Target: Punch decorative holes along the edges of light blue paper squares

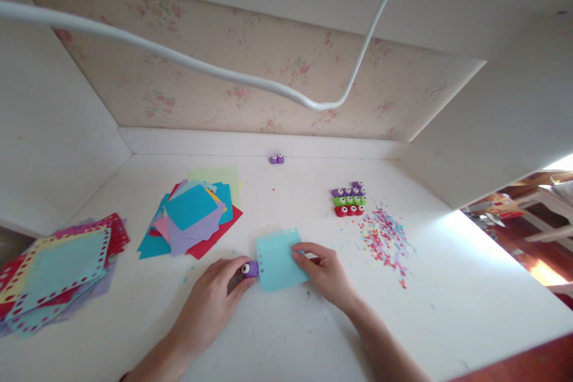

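On the white table (286,340), my left hand (217,286) has its thumb and fingers closed round a small purple punch (251,270), right up at the left edge of the light blue sheet (281,265); whether that edge sits inside the punch's slot, I can't tell. My right hand (329,271) pinches the sheet's right edge between thumb and fingers, and the sheet lies in front of me with small holes along its left side and its far side. Well to the left of the sheet is a spread pile of punched papers (67,262), red, yellow, pale blue and purple, with holes round their borders. To the sheet's right lies a scatter of confetti (385,236) (pink, red, yellow and blue bits, mostly). Beyond the sheet to the left, a loose stack of coloured paper (192,209) fans out, teal on top. Beyond it to the right stands a cluster of punches (349,200) in rows of red, green and purple. Farthest past the sheet, two purple punches (277,159) sit side by side near the flowered wallpaper (242,95).
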{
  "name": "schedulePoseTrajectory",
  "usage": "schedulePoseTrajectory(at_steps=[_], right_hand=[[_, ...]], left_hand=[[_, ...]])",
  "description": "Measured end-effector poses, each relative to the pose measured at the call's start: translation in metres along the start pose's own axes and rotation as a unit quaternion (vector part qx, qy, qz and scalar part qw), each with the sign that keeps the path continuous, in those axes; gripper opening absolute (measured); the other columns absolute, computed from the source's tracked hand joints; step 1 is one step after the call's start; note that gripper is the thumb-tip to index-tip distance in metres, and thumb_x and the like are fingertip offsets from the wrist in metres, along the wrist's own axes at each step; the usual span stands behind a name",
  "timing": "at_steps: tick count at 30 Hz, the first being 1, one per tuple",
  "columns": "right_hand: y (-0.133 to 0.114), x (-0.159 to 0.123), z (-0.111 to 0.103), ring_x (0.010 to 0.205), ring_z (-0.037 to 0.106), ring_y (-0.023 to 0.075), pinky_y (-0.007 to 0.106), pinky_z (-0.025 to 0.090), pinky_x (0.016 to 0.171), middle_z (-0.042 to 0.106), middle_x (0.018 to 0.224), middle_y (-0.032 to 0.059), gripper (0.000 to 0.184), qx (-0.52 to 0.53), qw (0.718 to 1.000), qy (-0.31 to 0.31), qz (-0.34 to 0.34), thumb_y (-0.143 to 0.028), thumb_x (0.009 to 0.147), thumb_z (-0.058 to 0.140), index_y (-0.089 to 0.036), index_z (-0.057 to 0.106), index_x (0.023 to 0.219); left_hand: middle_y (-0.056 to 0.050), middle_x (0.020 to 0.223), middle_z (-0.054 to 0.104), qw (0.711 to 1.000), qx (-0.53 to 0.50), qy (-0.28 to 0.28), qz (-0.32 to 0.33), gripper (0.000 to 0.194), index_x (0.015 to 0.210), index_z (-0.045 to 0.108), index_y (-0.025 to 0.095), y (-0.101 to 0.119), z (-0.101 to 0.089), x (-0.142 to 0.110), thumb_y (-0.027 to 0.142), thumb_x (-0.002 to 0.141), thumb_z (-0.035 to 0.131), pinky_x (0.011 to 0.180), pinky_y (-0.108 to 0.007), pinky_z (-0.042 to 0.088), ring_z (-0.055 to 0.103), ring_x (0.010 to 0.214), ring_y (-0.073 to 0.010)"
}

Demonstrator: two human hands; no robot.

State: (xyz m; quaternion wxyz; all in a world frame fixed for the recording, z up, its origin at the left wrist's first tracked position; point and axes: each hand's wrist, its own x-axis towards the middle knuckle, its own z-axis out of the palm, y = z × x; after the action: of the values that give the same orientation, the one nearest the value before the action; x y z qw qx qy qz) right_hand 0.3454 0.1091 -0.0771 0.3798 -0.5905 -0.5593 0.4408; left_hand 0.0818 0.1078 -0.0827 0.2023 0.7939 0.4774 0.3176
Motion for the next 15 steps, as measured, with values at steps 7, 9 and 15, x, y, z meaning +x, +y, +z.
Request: schedulePoseTrajectory(at_steps=[7, 9, 15], right_hand=[[-0.0016, -0.0005, 0.0005, 0.050, 0.042, 0.0075, 0.020, 0.032, 0.043, 0.067, 0.080, 0.0035, 0.030, 0.006, 1.000, 0.001, -0.007, -0.044, 0.086, 0.064, -0.018, 0.075, 0.098], [-0.0015, -0.0004, 0.0006, 0.049, 0.041, 0.0075, 0.020, 0.030, 0.042, 0.067, 0.079, 0.0032, 0.030, 0.009, 1.000, 0.002, -0.006, -0.044, 0.086, 0.064, -0.018, 0.075, 0.098], [-0.0027, -0.0001, 0.0003, 0.046, 0.036, 0.0065, 0.021, 0.025, 0.042, 0.062, 0.070, 0.0002, 0.031, 0.021, 1.000, 0.005, 0.003, -0.045, 0.086, 0.064, -0.018, 0.074, 0.098]], left_hand=[[-0.003, 0.102, 0.071, 1.000, 0.001, 0.006, 0.008, 0.025, 0.113, 0.061, 0.026, 0.0024, -0.0010, 0.0015, 0.041, 0.092, 0.061, 0.082, -0.034, 0.057, 0.069, 0.092, -0.0205], [-0.003, 0.102, 0.071, 1.000, 0.002, 0.011, 0.011, 0.025, 0.113, 0.061, 0.026, 0.0026, -0.0010, 0.0016, 0.041, 0.092, 0.061, 0.082, -0.034, 0.057, 0.069, 0.092, -0.0206], [-0.003, 0.102, 0.071, 1.000, -0.002, 0.010, 0.012, 0.023, 0.112, 0.062, 0.026, 0.0024, -0.0009, 0.0015, 0.038, 0.092, 0.061, 0.081, -0.033, 0.057, 0.068, 0.092, -0.0201]])
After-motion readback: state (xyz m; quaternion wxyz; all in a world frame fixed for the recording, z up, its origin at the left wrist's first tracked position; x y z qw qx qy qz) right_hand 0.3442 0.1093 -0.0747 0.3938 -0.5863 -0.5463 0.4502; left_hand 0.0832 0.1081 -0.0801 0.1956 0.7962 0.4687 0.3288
